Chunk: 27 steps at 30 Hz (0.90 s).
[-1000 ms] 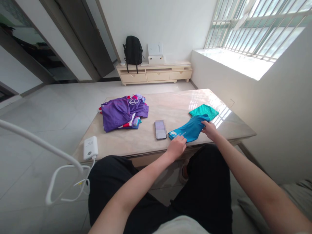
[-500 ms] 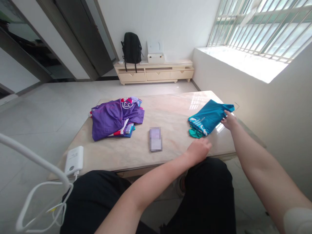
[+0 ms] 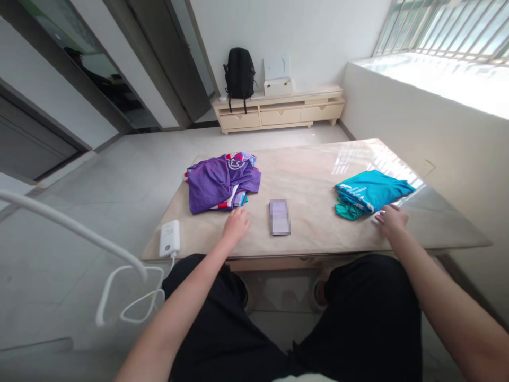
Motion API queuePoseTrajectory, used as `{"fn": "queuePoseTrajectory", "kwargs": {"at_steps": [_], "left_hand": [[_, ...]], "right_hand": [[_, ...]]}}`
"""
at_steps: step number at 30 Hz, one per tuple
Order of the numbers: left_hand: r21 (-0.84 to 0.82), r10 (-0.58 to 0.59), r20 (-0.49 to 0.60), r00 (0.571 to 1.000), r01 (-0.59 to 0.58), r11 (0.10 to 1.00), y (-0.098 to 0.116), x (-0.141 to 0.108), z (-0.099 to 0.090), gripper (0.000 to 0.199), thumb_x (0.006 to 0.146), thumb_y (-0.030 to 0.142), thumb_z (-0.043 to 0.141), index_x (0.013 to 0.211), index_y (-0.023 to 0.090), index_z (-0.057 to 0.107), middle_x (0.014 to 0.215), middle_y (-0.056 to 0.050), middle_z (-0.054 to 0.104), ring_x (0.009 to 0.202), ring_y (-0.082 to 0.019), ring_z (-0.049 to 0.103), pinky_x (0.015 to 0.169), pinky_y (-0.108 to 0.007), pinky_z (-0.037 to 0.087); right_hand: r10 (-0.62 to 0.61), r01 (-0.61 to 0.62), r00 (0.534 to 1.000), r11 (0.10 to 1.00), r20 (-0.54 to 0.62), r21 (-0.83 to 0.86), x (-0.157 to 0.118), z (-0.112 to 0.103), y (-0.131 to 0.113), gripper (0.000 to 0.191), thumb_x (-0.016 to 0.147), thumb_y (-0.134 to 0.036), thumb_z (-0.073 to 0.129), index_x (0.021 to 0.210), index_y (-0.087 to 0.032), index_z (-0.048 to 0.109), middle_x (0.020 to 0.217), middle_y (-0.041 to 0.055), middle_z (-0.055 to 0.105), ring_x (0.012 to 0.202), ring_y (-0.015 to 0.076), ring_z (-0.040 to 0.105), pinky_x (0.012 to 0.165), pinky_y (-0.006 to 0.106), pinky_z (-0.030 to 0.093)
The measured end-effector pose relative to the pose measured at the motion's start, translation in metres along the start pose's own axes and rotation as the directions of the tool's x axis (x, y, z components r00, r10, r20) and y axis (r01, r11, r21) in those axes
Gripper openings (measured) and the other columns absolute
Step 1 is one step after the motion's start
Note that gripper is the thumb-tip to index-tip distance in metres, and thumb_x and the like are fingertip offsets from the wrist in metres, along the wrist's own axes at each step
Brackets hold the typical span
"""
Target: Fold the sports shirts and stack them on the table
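- The left hand (image 3: 236,225) rests on the table (image 3: 310,239) just left of the phone (image 3: 279,216), fingers loosely spread and pointing away from the person; it holds nothing.
- The pile of shirts (image 3: 222,182), a purple one on top with red, white and blue edges showing beneath, lies just beyond that hand and a little to its left, near the fingertips but apart from them. Its long side runs across the table, left to right.
- The left hand is much the nearer of the two to the pile; the phone lies between the pile and the right hand.
- The right hand (image 3: 390,219) lies flat on the table well to the right of the phone, fingers slack and empty, its tips just short of the folded blue shirt (image 3: 371,191).
- That blue shirt sits on a folded green one (image 3: 345,210), which peeks out at the near left corner; its long axis slants from near-left to far-right.
- Left of the phone, at the near table edge, lies a white charger block (image 3: 169,238) with its cable hanging off.
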<state>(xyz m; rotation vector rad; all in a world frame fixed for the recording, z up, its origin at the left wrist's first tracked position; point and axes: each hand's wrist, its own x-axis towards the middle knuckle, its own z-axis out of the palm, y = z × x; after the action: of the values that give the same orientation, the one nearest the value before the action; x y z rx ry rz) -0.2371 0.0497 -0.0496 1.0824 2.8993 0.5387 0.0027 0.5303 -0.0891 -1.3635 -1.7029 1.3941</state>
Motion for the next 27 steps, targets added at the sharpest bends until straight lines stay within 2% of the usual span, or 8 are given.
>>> {"fn": "queuePoseTrajectory", "kwargs": {"at_steps": [3, 5, 7, 10, 16, 20, 24, 27], "left_hand": [[0.035, -0.155, -0.095, 0.983, 0.159, 0.987, -0.052, 0.028, -0.025, 0.032, 0.092, 0.019, 0.054, 0.123, 0.017, 0.062, 0.149, -0.016, 0.048, 0.139, -0.034, 0.043, 0.119, -0.047, 0.033], [0.031, -0.205, -0.113, 0.972, 0.21, 0.977, -0.075, 0.04, -0.034, 0.033, 0.092, 0.022, 0.056, 0.124, 0.016, 0.06, 0.154, -0.017, 0.042, 0.143, -0.035, 0.038, 0.119, -0.047, 0.034], [0.013, -0.228, -0.108, 0.968, 0.231, 0.973, -0.088, 0.049, -0.036, 0.031, 0.091, 0.023, 0.059, 0.121, 0.016, 0.06, 0.153, -0.018, 0.044, 0.143, -0.034, 0.039, 0.116, -0.045, 0.037], [-0.028, -0.251, -0.101, 0.963, 0.25, 0.968, -0.096, 0.057, -0.031, 0.026, 0.091, 0.023, 0.063, 0.115, 0.015, 0.06, 0.137, -0.017, 0.059, 0.13, -0.029, 0.052, 0.109, -0.038, 0.042], [-0.125, -0.318, -0.149, 0.937, 0.301, 0.945, -0.1, 0.054, -0.031, 0.019, 0.09, 0.013, 0.064, 0.109, 0.013, 0.06, 0.118, -0.009, 0.067, 0.108, -0.021, 0.059, 0.097, -0.035, 0.045], [-0.217, -0.333, -0.144, 0.932, 0.298, 0.929, -0.096, 0.05, -0.047, 0.009, 0.092, 0.018, 0.064, 0.1, 0.013, 0.063, 0.1, -0.005, 0.068, 0.094, -0.018, 0.061, 0.092, -0.036, 0.048], [-0.337, -0.299, -0.135, 0.945, 0.241, 0.91, -0.073, 0.046, -0.072, 0.01, 0.09, 0.016, 0.063, 0.1, 0.014, 0.064, 0.098, -0.006, 0.069, 0.092, -0.018, 0.059, 0.093, -0.033, 0.046], [-0.434, -0.201, -0.062, 0.978, 0.155, 0.887, -0.042, 0.021, -0.091, 0.012, 0.088, 0.022, 0.063, 0.099, 0.017, 0.067, 0.097, -0.006, 0.071, 0.088, -0.019, 0.063, 0.085, -0.031, 0.051]], "right_hand": [[-0.096, 0.098, 0.992, 0.995, 0.078, -0.025, -0.044, 0.005, -0.005, 0.036, 0.084, -0.028, 0.055, 0.119, -0.021, 0.061, 0.097, 0.0077, 0.067, 0.075, 0.0181, 0.067, 0.059, 0.027, 0.057], [-0.175, 0.193, 0.96, 0.979, 0.218, -0.065, -0.071, 0.007, -0.009, 0.028, 0.081, -0.03, 0.059, 0.105, -0.019, 0.068, 0.09, 0.0066, 0.07, 0.072, 0.0179, 0.067, 0.058, 0.025, 0.056], [-0.223, 0.284, 0.9, 0.952, 0.375, -0.114, -0.095, 0.011, -0.01, 0.022, 0.078, -0.031, 0.064, 0.095, -0.019, 0.073, 0.079, 0.0053, 0.071, 0.066, 0.0176, 0.066, 0.057, 0.025, 0.054], [-0.227, 0.376, 0.809, 0.909, 0.542, -0.181, -0.12, 0.022, -0.008, 0.021, 0.076, -0.033, 0.069, 0.091, -0.019, 0.075, 0.069, 0.0035, 0.071, 0.057, 0.0168, 0.063, 0.056, 0.026, 0.05], [-0.16, 0.442, 0.686, 0.866, 0.71, -0.233, -0.141, 0.053, -0.002, 0.022, 0.077, -0.034, 0.072, 0.093, -0.019, 0.076, 0.068, 0.0035, 0.073, 0.057, 0.0179, 0.065, 0.056, 0.026, 0.048], [-0.126, 0.421, 0.66, 0.878, 0.741, -0.226, -0.147, 0.066, -0.007, 0.021, 0.077, -0.033, 0.074, 0.093, -0.019, 0.076, 0.068, 0.0032, 0.072, 0.056, 0.0168, 0.063, 0.055, 0.025, 0.046], [-0.087, 0.342, 0.64, 0.922, 0.764, -0.181, -0.16, 0.079, -0.012, 0.025, 0.076, -0.035, 0.076, 0.094, -0.018, 0.075, 0.068, 0.0036, 0.072, 0.057, 0.0161, 0.063, 0.051, 0.023, 0.045], [-0.051, 0.226, 0.603, 0.968, 0.796, -0.109, -0.186, 0.094, -0.015, 0.035, 0.078, -0.046, 0.076, 0.098, -0.017, 0.073, 0.074, 0.006, 0.072, 0.063, 0.0178, 0.066, 0.054, 0.025, 0.05]]}}
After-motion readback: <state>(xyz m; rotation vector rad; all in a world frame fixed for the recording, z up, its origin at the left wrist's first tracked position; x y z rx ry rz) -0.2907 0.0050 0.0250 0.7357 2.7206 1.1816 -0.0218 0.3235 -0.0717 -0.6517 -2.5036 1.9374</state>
